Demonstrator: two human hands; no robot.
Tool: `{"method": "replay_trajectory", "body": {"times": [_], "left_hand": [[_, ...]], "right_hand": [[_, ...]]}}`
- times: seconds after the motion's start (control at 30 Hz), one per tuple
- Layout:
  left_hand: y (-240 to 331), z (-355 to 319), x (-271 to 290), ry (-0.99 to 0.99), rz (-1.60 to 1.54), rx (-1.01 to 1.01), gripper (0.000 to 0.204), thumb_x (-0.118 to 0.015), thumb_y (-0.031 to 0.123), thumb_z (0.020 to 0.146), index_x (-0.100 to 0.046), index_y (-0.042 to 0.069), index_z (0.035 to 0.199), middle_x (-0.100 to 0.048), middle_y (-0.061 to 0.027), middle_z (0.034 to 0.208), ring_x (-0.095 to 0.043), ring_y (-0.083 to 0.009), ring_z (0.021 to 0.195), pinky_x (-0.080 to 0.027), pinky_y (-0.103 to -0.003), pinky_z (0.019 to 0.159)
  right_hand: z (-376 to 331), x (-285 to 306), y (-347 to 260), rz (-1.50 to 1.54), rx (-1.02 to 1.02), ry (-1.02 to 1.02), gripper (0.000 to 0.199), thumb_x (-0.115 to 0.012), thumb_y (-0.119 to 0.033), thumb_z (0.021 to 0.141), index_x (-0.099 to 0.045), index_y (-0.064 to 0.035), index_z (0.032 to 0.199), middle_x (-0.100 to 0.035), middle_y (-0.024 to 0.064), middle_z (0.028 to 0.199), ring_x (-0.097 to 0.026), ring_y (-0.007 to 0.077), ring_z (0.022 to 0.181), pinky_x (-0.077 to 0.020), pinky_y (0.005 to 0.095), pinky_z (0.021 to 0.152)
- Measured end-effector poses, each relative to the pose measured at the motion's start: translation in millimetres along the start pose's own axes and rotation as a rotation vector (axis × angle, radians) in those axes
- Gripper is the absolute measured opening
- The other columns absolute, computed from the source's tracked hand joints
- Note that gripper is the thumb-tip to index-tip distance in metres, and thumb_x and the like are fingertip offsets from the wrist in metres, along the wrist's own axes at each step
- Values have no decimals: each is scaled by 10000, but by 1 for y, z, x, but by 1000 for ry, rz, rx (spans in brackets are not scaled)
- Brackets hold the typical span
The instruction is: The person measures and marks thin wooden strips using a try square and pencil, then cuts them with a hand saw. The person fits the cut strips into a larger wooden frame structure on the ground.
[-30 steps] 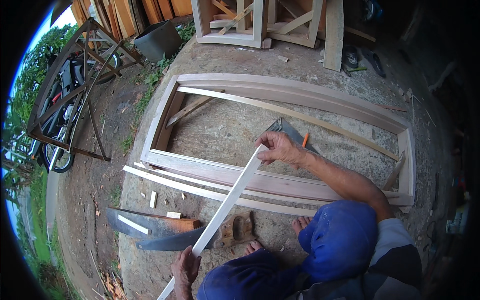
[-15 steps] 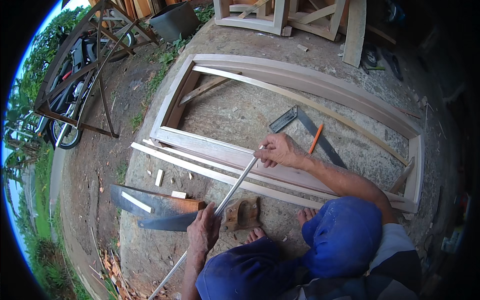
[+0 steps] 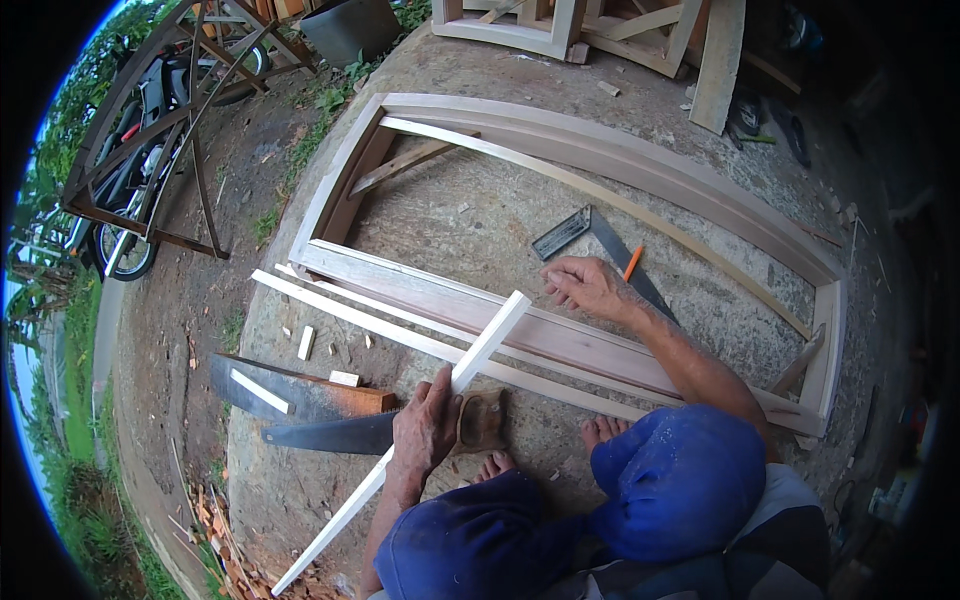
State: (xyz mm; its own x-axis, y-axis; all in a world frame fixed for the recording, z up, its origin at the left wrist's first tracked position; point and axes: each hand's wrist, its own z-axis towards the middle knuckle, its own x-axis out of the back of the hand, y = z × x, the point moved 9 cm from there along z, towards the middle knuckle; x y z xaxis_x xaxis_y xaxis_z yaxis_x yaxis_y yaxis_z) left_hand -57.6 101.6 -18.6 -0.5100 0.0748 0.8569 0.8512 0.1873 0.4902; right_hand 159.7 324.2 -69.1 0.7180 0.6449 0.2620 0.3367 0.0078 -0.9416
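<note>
My left hand (image 3: 425, 430) grips a long thin pale wooden strip (image 3: 490, 340) near its middle. The strip runs diagonally from my lower left up onto the bottom rail (image 3: 400, 285) of a large wooden frame with an arched top (image 3: 620, 155) lying on the concrete. My right hand (image 3: 590, 285) is empty, fingers apart, resting over the rail just right of the strip's far end. A try square (image 3: 590, 230) and an orange pencil (image 3: 632, 262) lie inside the frame beside that hand.
A handsaw (image 3: 330, 435) with a wooden handle (image 3: 482, 420) lies under my left hand, a second saw (image 3: 265, 390) beside it. Small offcuts (image 3: 305, 342) are scattered nearby. My bare feet (image 3: 600, 432) rest by the rail. A motorbike (image 3: 130, 200) and metal stand are at left, more wooden frames (image 3: 560, 25) beyond.
My right hand has let go of the strip's far end and now rests open on the rail. My left hand has moved up the strip, and the strip has slid back toward me.
</note>
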Motion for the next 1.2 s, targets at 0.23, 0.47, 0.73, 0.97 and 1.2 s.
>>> {"method": "replay_trajectory", "body": {"times": [0.23, 0.47, 0.73, 0.97, 1.2], "left_hand": [[7, 17, 12, -24, -50, 17, 450, -604, 224, 1001, -523, 77, 1419, -648, -242, 982, -673, -452, 874, -539, -529, 736], [-20, 18, 8, -87, -299, 160, 287, -569, 254, 1024, -625, 86, 1249, -671, -273, 956, -649, -491, 935, -505, -545, 788], [-40, 2, 11, -44, -209, 170, 290, -552, 288, 1032, -634, 69, 1202, -677, -276, 977, -659, -463, 978, -499, -529, 822], [-59, 1, -13, -239, -338, 185, 392, -439, 357, 1083, -626, 33, 1200, -672, -278, 912, -663, -463, 933, -496, -521, 820], [-68, 1, -21, -258, -373, 224, 425, -418, 400, 1086, -589, 49, 1252, -678, -250, 860, -674, -457, 903, -500, -530, 807]], "right_hand": [[-34, 107, 57, -852, -214, 218, 277, -627, -217, 990, -663, -58, 1214, -672, 153, 1123, -680, 344, 1054, -540, 481, 927], [-28, 100, 90, -973, -323, 170, 539, -690, -254, 957, -497, -123, 1442, -527, 132, 1359, -539, 328, 1294, -495, 479, 1040], [-2, 124, 109, -781, -303, 333, 765, -790, -208, 802, -466, -61, 1479, -612, 211, 1270, -619, 345, 1197, -502, 449, 1012], [11, 141, 132, -396, -341, 236, 390, -793, -186, 741, -686, 1, 1066, -630, 77, 898, -610, 186, 869, -489, 353, 787], [21, 145, 90, 38, -119, 255, 181, -727, -162, 903, -641, -40, 1005, -609, 5, 862, -570, 123, 769, -488, 317, 675]]}}
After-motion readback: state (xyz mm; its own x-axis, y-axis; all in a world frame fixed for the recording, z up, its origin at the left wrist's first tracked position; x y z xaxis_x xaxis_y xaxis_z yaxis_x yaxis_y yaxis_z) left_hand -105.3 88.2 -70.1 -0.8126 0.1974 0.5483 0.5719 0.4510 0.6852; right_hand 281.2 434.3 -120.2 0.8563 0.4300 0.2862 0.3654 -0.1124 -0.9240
